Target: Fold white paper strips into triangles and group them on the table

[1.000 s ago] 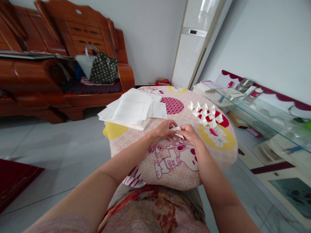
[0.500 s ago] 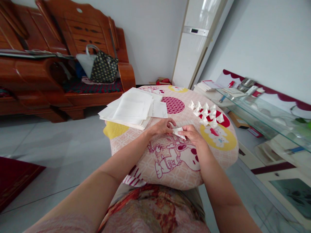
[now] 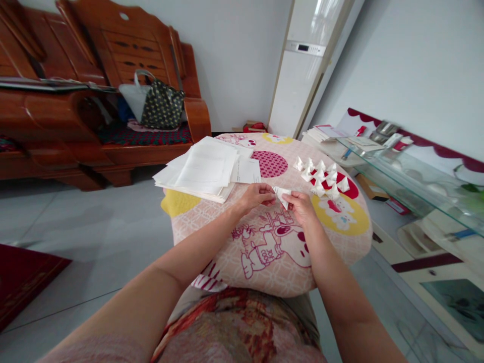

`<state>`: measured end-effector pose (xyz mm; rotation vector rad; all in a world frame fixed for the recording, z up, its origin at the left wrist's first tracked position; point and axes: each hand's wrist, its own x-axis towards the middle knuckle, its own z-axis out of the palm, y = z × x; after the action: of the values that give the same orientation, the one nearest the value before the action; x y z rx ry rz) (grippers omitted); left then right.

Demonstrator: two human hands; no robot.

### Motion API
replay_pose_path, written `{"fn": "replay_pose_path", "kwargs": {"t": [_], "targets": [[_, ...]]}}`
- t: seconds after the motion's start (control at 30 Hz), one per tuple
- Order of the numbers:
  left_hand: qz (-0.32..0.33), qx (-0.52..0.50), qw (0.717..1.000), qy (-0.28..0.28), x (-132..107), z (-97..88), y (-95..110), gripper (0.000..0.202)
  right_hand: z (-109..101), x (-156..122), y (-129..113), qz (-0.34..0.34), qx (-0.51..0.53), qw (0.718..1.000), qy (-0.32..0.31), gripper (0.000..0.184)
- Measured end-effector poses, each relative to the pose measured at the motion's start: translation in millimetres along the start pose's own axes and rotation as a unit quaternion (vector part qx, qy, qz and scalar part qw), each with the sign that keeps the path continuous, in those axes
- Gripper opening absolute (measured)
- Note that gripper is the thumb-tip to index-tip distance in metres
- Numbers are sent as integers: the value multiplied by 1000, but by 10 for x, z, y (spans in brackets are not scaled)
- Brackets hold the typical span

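Note:
A small folded piece of white paper [image 3: 282, 195] is held between my hands above the patterned tablecloth [image 3: 219, 237]. My right hand [image 3: 301, 205] pinches its right side with thumb and fingers. At its left edge, the curled fingers of my left hand [image 3: 259, 195] close on the paper. Several pointed white folded paper pieces [image 3: 320, 176] stand grouped at the table's right rear. To the left of my hands lies a loose stack of white paper sheets [image 3: 206, 164], some bearing faint print.
On the right stands a glass-topped cabinet [image 3: 412, 171] with metal containers and papers on it. A wooden sofa [image 3: 132, 35] with a patterned bag [image 3: 162, 105] is at the back left. A tall white air conditioner [image 3: 298, 75] stands behind the table.
The folded paper has risen slightly and turned, now showing a broader triangular face. Both hands have shifted a little away from my body with it.

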<state>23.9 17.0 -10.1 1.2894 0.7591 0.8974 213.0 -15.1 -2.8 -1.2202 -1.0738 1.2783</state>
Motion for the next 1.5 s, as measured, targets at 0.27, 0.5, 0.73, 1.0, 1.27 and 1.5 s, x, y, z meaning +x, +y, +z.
{"fn": "replay_pose_path", "kwargs": {"t": [0.27,0.5,0.73,1.0,1.27,1.5], "targets": [[56,-34,998,-21,56,30,-76,24,10,-22,30,53,46,994,-81,35],[69,-40,996,-29,52,42,-67,23,21,-30,11,67,68,989,-114,35],[56,-32,998,-19,47,59,-37,18,40,-19,33,67,59,990,-111,36],[47,2,999,7,19,57,-22,7,53,-25,54,39,-4,995,-87,39],[38,19,999,-6,39,45,-46,14,35,-36,64,15,-56,993,-105,44],[56,-7,997,-52,-7,-3,-23,15,49,-46,16,38,19,983,-181,71]]}}
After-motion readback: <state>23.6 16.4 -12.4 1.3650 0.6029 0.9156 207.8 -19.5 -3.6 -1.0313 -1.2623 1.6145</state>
